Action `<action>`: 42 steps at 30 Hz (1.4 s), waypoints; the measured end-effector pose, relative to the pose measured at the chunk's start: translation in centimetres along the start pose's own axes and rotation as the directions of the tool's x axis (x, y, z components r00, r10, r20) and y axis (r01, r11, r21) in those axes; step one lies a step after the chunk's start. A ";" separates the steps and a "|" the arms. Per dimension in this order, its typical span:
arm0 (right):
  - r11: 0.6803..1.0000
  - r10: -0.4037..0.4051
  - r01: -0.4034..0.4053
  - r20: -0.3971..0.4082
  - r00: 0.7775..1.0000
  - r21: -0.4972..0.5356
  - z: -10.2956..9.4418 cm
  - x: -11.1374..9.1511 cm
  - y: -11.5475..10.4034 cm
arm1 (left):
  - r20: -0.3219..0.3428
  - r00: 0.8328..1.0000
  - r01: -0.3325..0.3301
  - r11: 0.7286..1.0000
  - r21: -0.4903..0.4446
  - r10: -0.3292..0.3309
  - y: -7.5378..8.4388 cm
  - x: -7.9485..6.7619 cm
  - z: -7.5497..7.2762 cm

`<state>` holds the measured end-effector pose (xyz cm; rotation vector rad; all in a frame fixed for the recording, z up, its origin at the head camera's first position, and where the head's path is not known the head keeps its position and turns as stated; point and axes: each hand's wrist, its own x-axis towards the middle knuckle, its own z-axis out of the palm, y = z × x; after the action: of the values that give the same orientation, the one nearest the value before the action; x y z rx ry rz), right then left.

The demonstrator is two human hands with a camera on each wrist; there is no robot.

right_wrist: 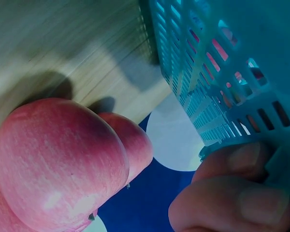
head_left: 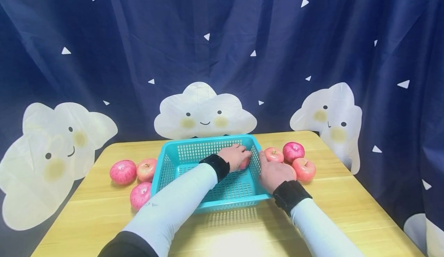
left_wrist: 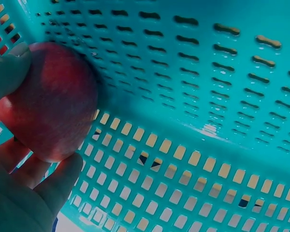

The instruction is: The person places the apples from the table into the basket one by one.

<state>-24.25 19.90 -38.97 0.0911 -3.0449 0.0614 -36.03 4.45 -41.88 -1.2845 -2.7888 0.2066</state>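
A turquoise plastic basket [head_left: 225, 202] with slotted walls stands on the table. My left hand [head_left: 234, 157] reaches inside it and holds a red apple [left_wrist: 58, 101] low in the right end, fingers curled around the fruit. In the head view that apple is mostly hidden by the hand. My right hand [head_left: 275, 174] grips the basket's right rim, its fingertips [right_wrist: 263, 208] against the outer side in the right wrist view. Beside this hand, several apples [head_left: 304, 170] sit on the table, one partly covered by the hand.
To the left of the basket lie three more apples [head_left: 123, 172], the nearest partly behind the left sleeve. The wooden table [head_left: 347, 207] ends at a dark blue curtain [head_left: 222, 56] printed with white clouds and triangles.
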 end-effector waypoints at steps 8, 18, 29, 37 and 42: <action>1.000 0.010 -0.010 0.006 1.000 0.001 0.0 0.0 0.0 | -0.016 1.000 0.024 1.000 -0.016 -0.024 0.0 0.0 0.4; 1.000 0.013 -0.013 -0.003 1.000 0.010 0.1 0.1 0.0 | 0.001 0.999 0.037 0.999 -0.004 -0.037 0.1 -0.4 -0.5; 1.000 0.015 -0.015 -0.010 1.000 0.013 0.2 0.0 0.1 | -0.026 0.999 0.038 0.998 0.041 -0.037 0.3 -0.4 -0.1; 0.999 0.019 -0.019 0.007 1.000 0.033 0.4 -0.2 0.0 | -0.003 0.999 0.035 0.999 0.040 -0.034 0.7 -1.2 -0.8; 1.000 0.005 -0.005 -0.008 1.000 0.023 0.3 -0.2 0.2 | 0.001 0.999 0.051 0.998 0.021 -0.051 0.5 -0.9 -0.9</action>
<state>-24.14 20.05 -39.29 0.0849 -3.0372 0.0966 -34.91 4.16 -41.11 -1.2076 -2.8085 0.2337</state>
